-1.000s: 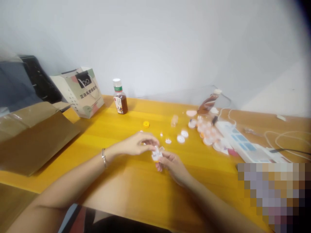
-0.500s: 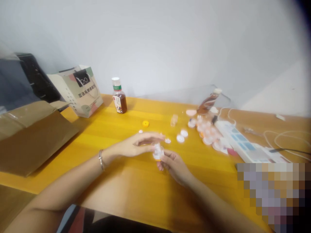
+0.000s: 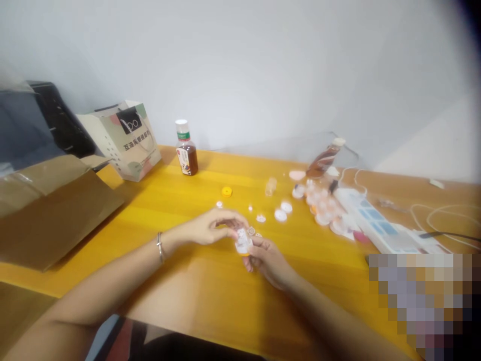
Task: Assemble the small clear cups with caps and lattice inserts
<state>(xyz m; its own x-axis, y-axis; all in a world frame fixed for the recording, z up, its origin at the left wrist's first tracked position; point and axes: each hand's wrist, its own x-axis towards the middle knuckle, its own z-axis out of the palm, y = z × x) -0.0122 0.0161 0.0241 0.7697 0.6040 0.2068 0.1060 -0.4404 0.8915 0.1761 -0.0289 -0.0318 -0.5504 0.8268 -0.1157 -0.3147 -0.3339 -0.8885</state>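
Note:
My right hand (image 3: 268,258) grips a small round white plastic assembly (image 3: 243,245) with a clear upper part and a yellow-orange base, thumb on top and fingers beneath. Curving over from the left, my left hand (image 3: 212,225) has its thumb and fingertips closed at the top of the same piece. Just past the fingers lie small gear-like parts (image 3: 260,218). Farther off are two white discs (image 3: 280,215), a yellow disc (image 3: 226,191), a small white ring (image 3: 219,204) and a clear plastic part (image 3: 270,187). Blur hides the piece's fine detail.
Left stand an open cardboard box (image 3: 63,210) and a paper bag (image 3: 131,143). A dark drink bottle (image 3: 187,153) is at the back; another bottle (image 3: 325,158) leans at right by a pile of plastic parts (image 3: 323,203), a white-and-blue sheet (image 3: 376,218) and cables (image 3: 432,208).
My left fingers have curled down closer to the assembly, which sits slightly lower. Small gear-like parts behind my fingers have come into view.

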